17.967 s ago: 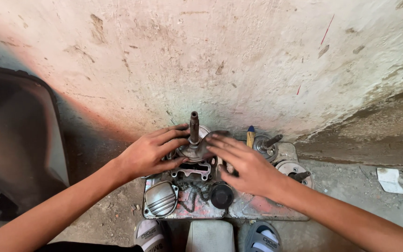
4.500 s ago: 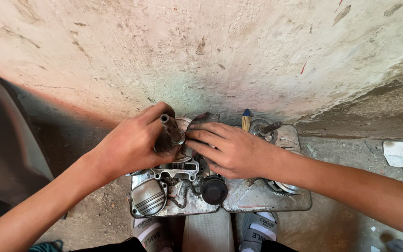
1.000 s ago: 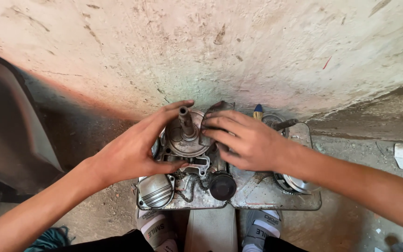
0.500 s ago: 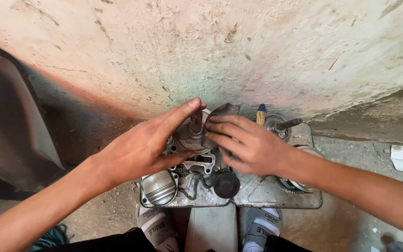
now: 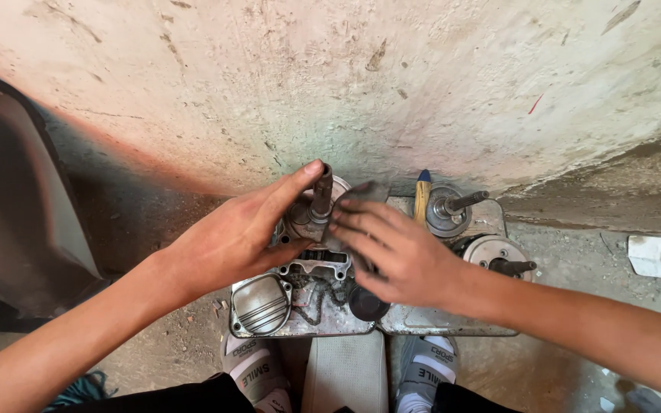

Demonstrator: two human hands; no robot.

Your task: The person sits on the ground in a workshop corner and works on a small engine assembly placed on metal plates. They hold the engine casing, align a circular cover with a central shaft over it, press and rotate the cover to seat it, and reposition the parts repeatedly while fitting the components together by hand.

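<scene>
Crankshaft [image 5: 317, 206] — grimy grey metal, upright; left hand [image 5: 235, 237] fingers clamped round it, right hand [image 5: 392, 252] fingers together.

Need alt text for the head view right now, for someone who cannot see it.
Both bare hands work on a metal engine part with an upright shaft: the left hand cups it, the right hand presses a grey rag against it. It sits in a metal tray beside a rough wall.
</scene>
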